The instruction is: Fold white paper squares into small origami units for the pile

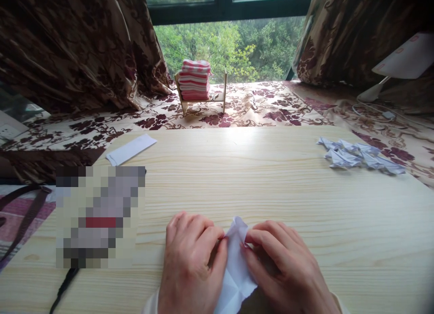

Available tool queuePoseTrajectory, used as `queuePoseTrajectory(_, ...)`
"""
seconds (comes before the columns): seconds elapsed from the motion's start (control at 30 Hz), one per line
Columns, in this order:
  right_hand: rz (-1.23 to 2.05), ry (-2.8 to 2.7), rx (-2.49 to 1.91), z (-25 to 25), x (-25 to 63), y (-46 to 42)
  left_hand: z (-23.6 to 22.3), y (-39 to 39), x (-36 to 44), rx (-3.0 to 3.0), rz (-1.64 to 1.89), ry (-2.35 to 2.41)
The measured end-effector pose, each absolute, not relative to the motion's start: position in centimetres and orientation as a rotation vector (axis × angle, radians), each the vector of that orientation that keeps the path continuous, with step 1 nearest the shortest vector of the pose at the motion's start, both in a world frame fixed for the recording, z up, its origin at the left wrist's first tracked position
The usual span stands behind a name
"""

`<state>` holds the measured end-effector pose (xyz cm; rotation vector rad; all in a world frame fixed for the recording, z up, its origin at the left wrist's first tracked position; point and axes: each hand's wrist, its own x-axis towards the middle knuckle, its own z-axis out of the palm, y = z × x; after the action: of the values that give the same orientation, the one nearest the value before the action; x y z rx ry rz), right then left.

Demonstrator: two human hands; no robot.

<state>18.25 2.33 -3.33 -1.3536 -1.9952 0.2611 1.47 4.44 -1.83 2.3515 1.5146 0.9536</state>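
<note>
A white sheet of paper [233,275] with crease lines stands partly folded near the front of the table, its narrow top end curled upward. My left hand [195,255] pinches its left edge close to that end, thumb against forefinger. On the other side, my right hand [285,260] grips the right edge between thumb and fingertips. The lower part of the sheet runs down between both hands and out of the picture.
Several folded paper shapes [359,156] lie at the table's back right. A flat white paper strip [131,149] rests at the back left, behind a pixelated object [101,219] with a black cord [63,289]. On the sill stand a small wooden rack [224,92] with folded striped cloths [195,81] and a lamp [403,61].
</note>
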Motion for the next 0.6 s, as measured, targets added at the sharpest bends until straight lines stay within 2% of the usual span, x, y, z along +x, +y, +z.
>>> queuePoseTrajectory(0.6, 0.300, -2.090, -1.367, -3.08, 18.45, 2.48, -1.38, 4.85, 0.95, 2.463, 0.956, 1.291)
